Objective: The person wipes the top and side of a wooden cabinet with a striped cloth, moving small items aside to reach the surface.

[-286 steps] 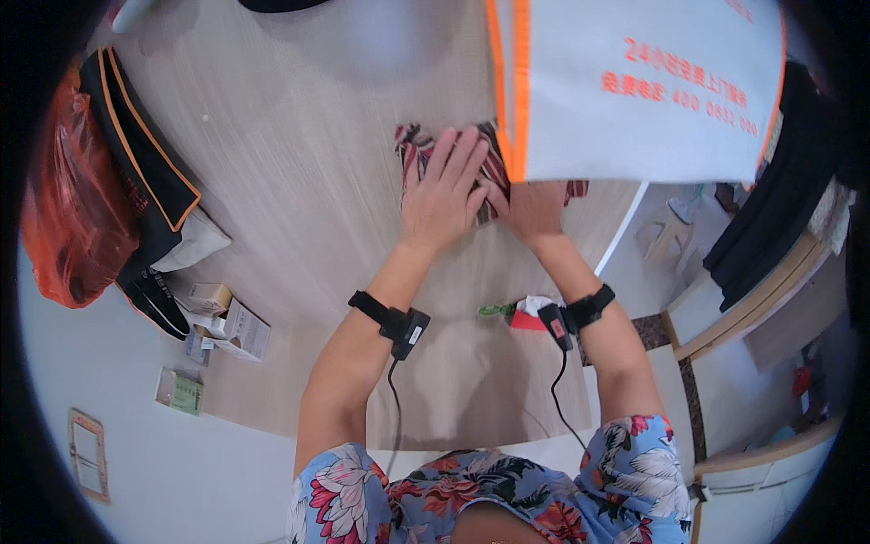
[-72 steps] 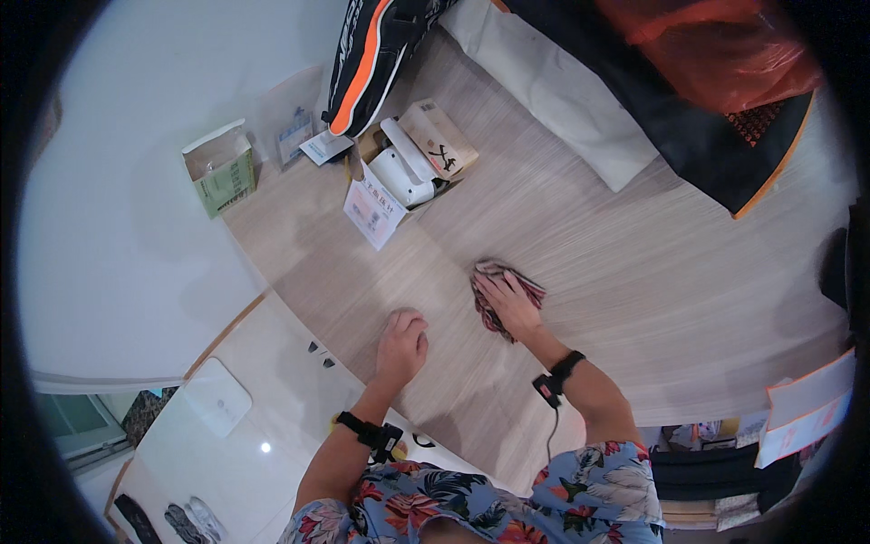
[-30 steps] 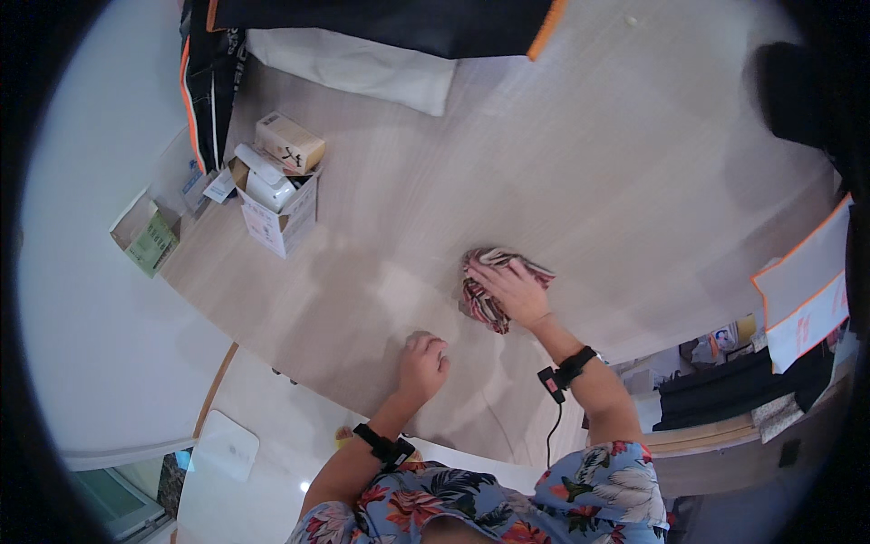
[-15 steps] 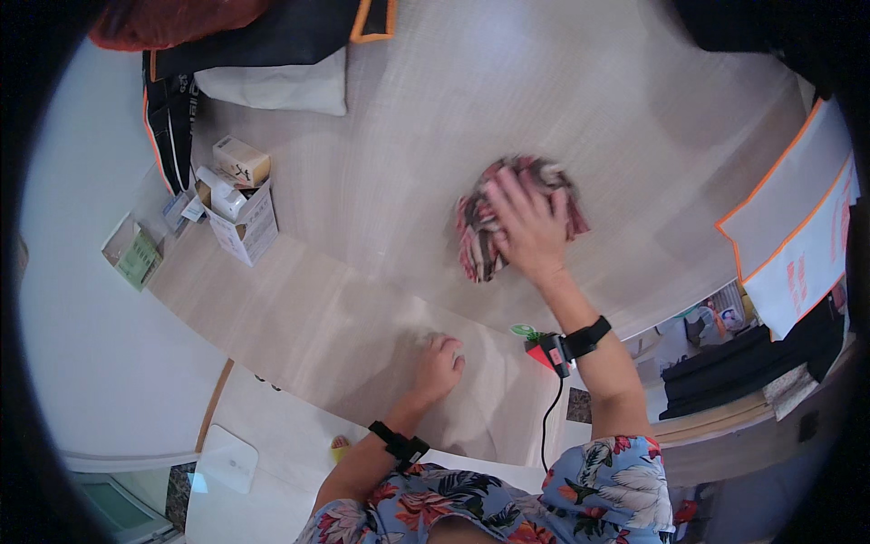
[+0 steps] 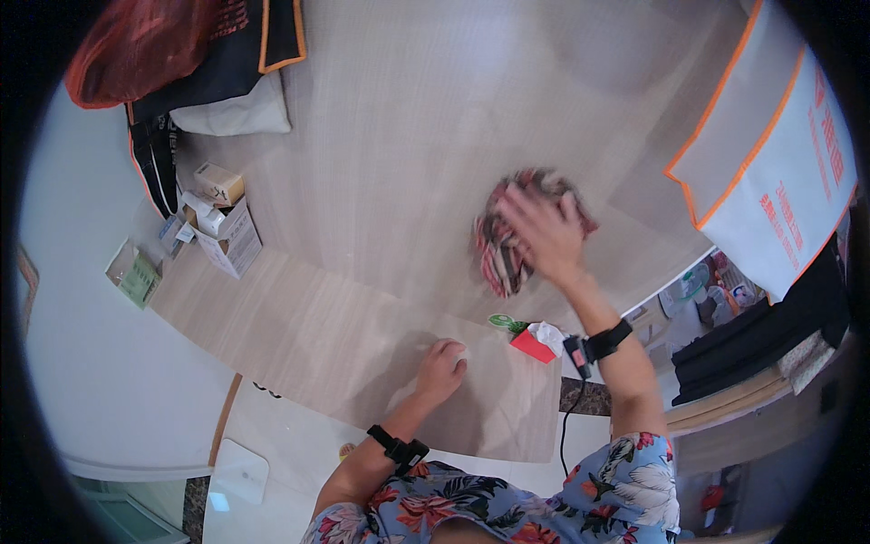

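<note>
My right hand [image 5: 546, 238] lies flat with spread fingers on a crumpled cloth [image 5: 501, 263] patterned in red, brown and white, pressing it against the pale wood-grain tabletop [image 5: 399, 181]. Slight blur covers this hand and the cloth. My left hand [image 5: 441, 372] rests on the lower wooden ledge [image 5: 308, 313] near me, its fingers curled in and no object visible in it; its palm is hidden. Between the two hands, beside my right wrist, stands a small red holder [image 5: 535, 344] with white crumpled paper in it and a green leaf-shaped piece [image 5: 500, 321] next to it.
At the left end stand an open white box [image 5: 237, 240], a small tan box [image 5: 219, 184] and a green-and-white packet [image 5: 138, 276]. Black bags with orange trim [image 5: 204, 82] and a red bag [image 5: 145, 54] lie far left. A white orange-edged bag [image 5: 770, 172] overhangs the right side.
My right hand and the cloth have slid rightward across the tabletop. The red holder, partly hidden by my right wrist before, now shows fully. The view has shifted; my left hand stays put.
</note>
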A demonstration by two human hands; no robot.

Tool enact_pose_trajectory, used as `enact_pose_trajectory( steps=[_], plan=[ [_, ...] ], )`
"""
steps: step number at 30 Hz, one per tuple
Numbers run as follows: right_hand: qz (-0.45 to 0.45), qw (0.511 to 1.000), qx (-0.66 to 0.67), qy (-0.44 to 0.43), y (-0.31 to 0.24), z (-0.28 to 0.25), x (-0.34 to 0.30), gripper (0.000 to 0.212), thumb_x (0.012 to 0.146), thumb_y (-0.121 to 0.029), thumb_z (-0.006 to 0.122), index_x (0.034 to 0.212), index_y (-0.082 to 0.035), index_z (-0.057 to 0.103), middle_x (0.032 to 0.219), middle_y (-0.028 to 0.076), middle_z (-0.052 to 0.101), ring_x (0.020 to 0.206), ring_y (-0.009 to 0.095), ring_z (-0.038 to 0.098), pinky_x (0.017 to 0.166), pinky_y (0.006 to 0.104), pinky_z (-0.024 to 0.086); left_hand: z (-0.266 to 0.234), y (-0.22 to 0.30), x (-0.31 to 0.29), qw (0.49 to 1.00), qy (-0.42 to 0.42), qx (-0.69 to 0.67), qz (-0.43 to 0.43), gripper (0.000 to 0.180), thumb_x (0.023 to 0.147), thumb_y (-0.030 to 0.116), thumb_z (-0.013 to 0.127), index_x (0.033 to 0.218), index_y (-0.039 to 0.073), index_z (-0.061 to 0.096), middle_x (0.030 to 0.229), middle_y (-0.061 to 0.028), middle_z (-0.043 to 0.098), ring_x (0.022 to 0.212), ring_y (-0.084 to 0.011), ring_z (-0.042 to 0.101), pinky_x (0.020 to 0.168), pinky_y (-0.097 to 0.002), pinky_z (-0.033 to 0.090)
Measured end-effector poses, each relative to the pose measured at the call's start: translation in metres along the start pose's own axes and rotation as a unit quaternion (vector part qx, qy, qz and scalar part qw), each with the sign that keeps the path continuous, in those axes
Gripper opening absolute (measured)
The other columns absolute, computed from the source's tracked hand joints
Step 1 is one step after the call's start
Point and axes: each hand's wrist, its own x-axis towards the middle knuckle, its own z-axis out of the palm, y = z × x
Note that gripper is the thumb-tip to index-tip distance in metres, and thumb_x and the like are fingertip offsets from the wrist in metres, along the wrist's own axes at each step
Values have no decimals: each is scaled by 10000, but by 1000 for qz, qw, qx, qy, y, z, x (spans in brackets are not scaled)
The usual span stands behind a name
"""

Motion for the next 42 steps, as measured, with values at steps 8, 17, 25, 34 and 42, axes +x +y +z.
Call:
enact_pose_trajectory(
  steps=[8,17,25,34,42],
  plan=[
    [127,989,-64,47,15,-21,-12,699,708,-199,666,1376,-216,463,1461,-10,405,1280,205,444,1018,501,292,22,41,17,999,-34,-9,5,250,762,86,628,1007,43,596,1119,-150,574,1034,-342,560,896,-405,468],
    [41,997,-31,-59,12,18,-139,681,741,-324,652,1389,-251,454,1411,-58,462,1077,106,525,984,451,334,35,41,15,996,-89,-11,-13,267,778,91,631,1037,29,603,1092,-155,580,1032,-338,560,882,-401,473],
    [262,960,-28,94,98,-53,-102,590,683,-221,632,1260,-131,545,1275,102,523,1183,339,455,1018,558,258,64,53,15,993,-111,-23,29,264,777,74,630,1036,34,602,1083,-150,578,1027,-334,558,871,-396,479],
    [296,944,-94,113,46,28,-225,550,735,-281,624,1268,-164,553,1355,90,474,1270,339,392,1057,601,209,103,61,38,985,-139,36,94,387,778,80,657,1141,16,539,1152,-171,538,1116,-366,490,957,-419,413],
    [271,960,-52,41,48,0,-229,579,724,-246,655,1294,-252,550,1371,2,484,1249,249,445,1056,570,245,135,57,62,991,-56,65,102,554,707,73,743,1197,9,494,1183,-190,496,1119,-384,464,966,-431,396]
  ],
)
